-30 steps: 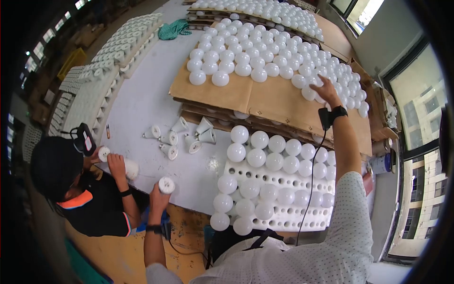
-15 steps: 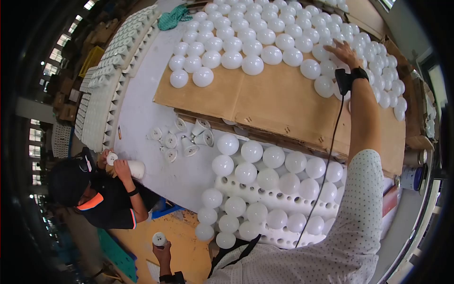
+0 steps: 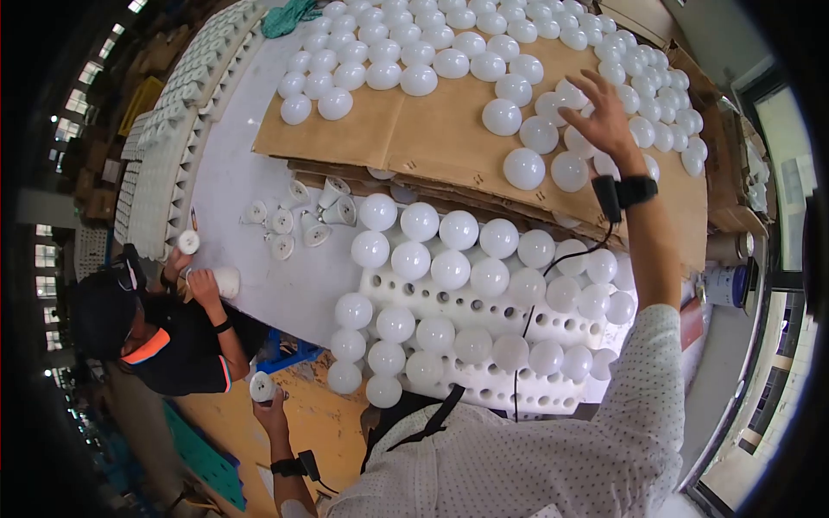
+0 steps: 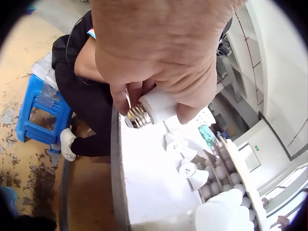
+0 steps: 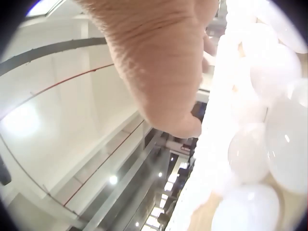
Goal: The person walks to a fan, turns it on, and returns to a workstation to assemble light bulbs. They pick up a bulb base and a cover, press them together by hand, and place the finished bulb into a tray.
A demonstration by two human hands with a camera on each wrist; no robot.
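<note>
My left hand (image 3: pixel 273 416) holds a white bulb base (image 3: pixel 262 388) by its body, low at the left, beyond the table's near edge. In the left wrist view the fingers curl round this base, and its metal screw cap (image 4: pixel 139 117) shows beside the fingertips. My right hand (image 3: pixel 606 121) is over the white bulb globes (image 3: pixel 524 168) on the cardboard, thumb and fingers spread. In the right wrist view the globes (image 5: pixel 252 207) lie close beside the hand, and its far fingers are partly hidden.
A white perforated foam tray (image 3: pixel 414 292) with rows of globes is in front of me. Several bulb bases (image 3: pixel 282 221) lie on the table. Another person (image 3: pixel 164 345) works at the left, near stacked trays (image 3: pixel 164 186). A black cable (image 3: pixel 528 321) crosses the foam tray.
A group of globes by my right hand has shifted toward the cardboard's near edge, baring cardboard behind it. My left hand has moved back from the table edge with the bulb base.
</note>
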